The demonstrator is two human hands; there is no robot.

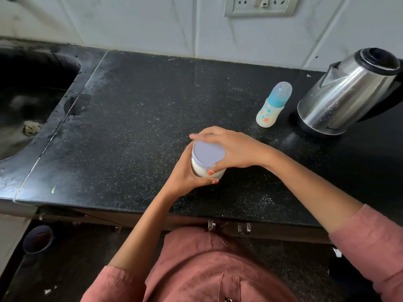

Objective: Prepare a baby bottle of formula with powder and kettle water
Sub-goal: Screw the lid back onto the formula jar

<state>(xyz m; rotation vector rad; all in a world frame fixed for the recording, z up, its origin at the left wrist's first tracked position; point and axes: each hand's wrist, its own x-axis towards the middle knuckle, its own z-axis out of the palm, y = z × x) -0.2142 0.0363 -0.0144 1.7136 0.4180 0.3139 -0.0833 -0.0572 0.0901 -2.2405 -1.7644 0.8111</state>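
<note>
A clear jar of white powder point(201, 170) stands near the middle of the black counter point(135, 118). My left hand point(188, 175) grips the jar's body from the left. My right hand point(231, 149) curls over its pale lilac lid point(208, 153), fingers round the far rim and thumb at the near rim. A baby bottle point(273, 105) with a teal collar and a clear cap stands upright to the right and further back. A steel kettle point(346, 92) with a black lid sits beside the bottle at the far right.
A dark sink point(32, 94) is set into the counter at the left. A tiled wall with a socket plate point(260, 5) runs along the back. Below the counter's front edge are metal hooks point(244, 227) and a dark bucket point(38, 238) on the floor.
</note>
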